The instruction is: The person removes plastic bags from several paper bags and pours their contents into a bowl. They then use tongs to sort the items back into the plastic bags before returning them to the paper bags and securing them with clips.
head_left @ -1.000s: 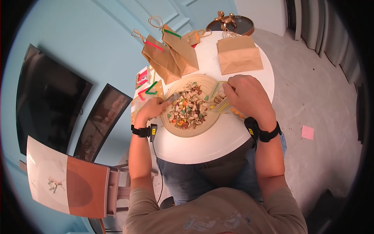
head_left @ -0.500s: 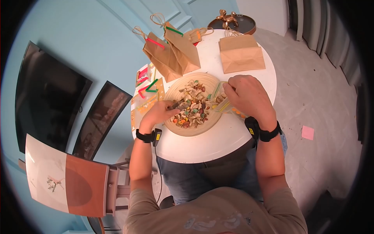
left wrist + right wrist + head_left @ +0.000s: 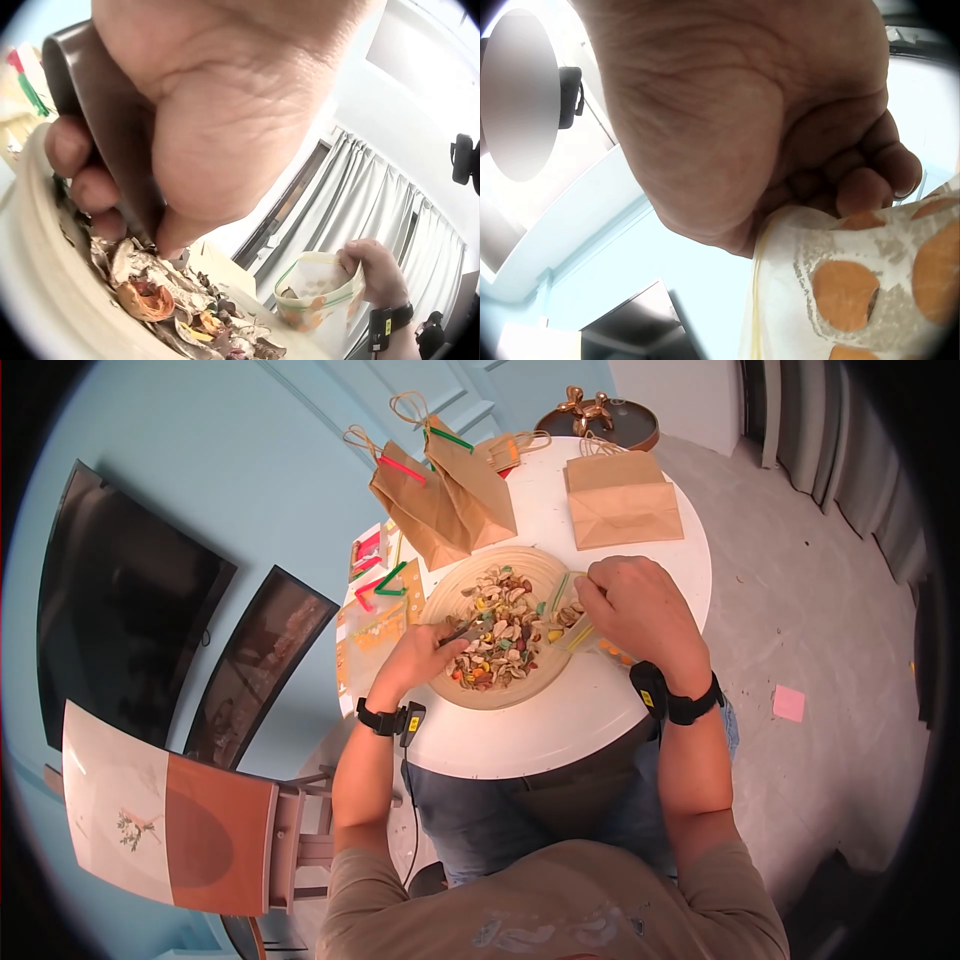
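Note:
A round pale bowl on the white table holds dried potpourri, a mix of petals and coloured pieces. My left hand is over its left side, pinching dark brown tongs between thumb and fingers. Their bend shows at the upper left of the left wrist view, and their tips point down at the potpourri. My right hand grips the rim of a zip-top bag with orange dots. The bag's mouth is open towards the bowl, at the bowl's right side, and some pieces show inside it.
Two brown paper bags with red and green strips stand behind the bowl. Another paper bag lies at the back right. Bent red and green pipe cleaners and patterned packets lie at the left edge of the table.
My left hand has moved right and slightly down over the bowl, bringing the tongs deeper into the potpourri. My right hand and the zip-top bag stay nearly in place.

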A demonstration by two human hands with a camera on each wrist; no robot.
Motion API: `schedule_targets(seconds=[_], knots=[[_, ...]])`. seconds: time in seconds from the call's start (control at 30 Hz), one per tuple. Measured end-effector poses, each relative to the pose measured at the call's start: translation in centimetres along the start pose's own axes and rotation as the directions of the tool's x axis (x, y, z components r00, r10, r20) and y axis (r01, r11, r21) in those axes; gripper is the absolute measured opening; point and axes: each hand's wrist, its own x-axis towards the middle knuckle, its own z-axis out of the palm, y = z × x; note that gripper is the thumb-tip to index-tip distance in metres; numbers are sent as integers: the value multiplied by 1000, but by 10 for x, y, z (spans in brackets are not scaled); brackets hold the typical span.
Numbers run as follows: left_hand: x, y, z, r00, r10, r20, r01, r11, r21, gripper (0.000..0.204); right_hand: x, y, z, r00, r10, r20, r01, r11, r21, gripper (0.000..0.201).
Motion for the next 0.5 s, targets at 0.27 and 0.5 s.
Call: schedule_targets(seconds=[0.27,0.5], knots=[[-4,-1,-6,999,-34,-40,34,999,-18,37,0,2,1,1000,2,-6,-2,1000,9,38],[-5,7,-22,995,-3,-98,2,1000,-10,39,1,5,4,1000,1,-1,-1,1000,10,38]])
